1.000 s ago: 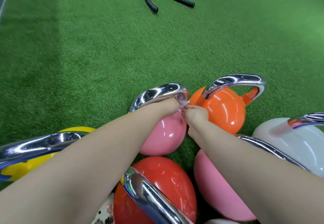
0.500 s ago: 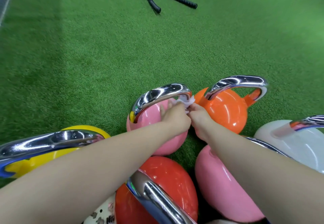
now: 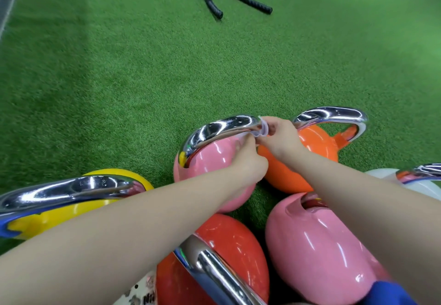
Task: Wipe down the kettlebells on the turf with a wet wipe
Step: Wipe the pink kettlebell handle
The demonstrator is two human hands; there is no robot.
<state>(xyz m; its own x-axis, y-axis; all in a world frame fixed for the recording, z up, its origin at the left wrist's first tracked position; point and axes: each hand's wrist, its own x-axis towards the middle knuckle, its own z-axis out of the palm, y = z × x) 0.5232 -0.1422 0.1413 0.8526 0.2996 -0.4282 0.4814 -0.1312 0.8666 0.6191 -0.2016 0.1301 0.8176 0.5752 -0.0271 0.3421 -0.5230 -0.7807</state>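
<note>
While both hands work at the right end of the chrome curved handle (image 3: pixel 224 129) of the farther glossy pink kettlebell (image 3: pixel 210 161), the step in hand looks to be wiping that handle's corner; the right hand (image 3: pixel 280 137) pinches the small crumpled white wet wipe (image 3: pixel 262 129) against the metal with curled fingertips, and the left hand (image 3: pixel 248 159) reaches under the handle with fingers curled toward the same wipe, though whether it truly grips the wipe I cannot tell; to do this well, the wipe should wrap the bar and slide along its whole arc toward the left end, then pass over the pink ball below, with a hand steadying the bell so that it does not roll on the green artificial turf (image 3: pixel 143 78); the glossy orange kettlebell (image 3: pixel 303 152) stands just beside it on the right, so knuckles may knock its chrome handle; the nearer pink kettlebell (image 3: pixel 317 252), the red kettlebell (image 3: pixel 229 252) and the yellow kettlebell (image 3: pixel 71 209) crowd close in front.

Compared with half a second ago, the right hand has risen from below the handle's end to its top corner, carrying the wipe higher; the left hand has stayed low beneath the bar.
</note>
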